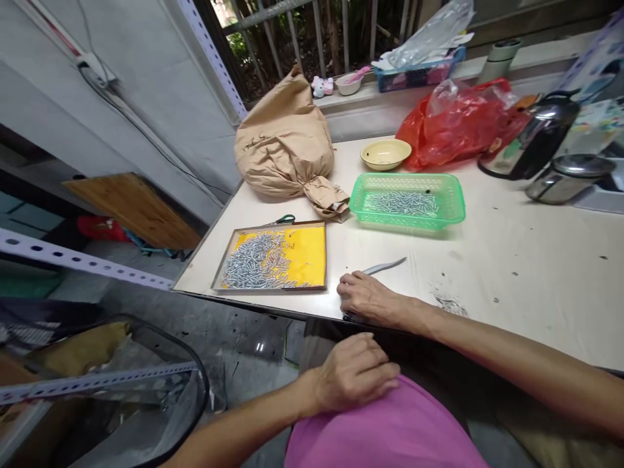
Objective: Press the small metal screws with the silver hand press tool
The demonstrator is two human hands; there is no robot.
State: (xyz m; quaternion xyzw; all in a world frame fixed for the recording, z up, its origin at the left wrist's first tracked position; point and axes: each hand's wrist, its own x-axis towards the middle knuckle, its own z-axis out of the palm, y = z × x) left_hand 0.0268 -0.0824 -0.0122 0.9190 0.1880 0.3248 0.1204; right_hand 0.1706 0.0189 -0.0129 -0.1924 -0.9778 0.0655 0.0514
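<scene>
My right hand (366, 298) rests on the front edge of the table with its fingers curled. From behind its knuckles sticks out a thin grey pointed tool (386, 266); the hand covers the rest of it. A small dark end peeks out below the fingers. Lower down, my left hand (355, 374) lies with bent fingers against pink cloth (385, 432) at my lap, and what is under the fingers is hidden. Left of my right hand, a shallow tray (319, 257) with a yellow bottom holds a heap of small silvery metal pieces (251, 260).
A green plastic basket (407, 223) with more metal pieces stands farther back. Behind are a brown paper sack (285, 140), a yellow bowl (385, 156) and a red plastic bag (453, 130). Dark green handles (286, 219) show behind the tray. A kettle (541, 136) stands right.
</scene>
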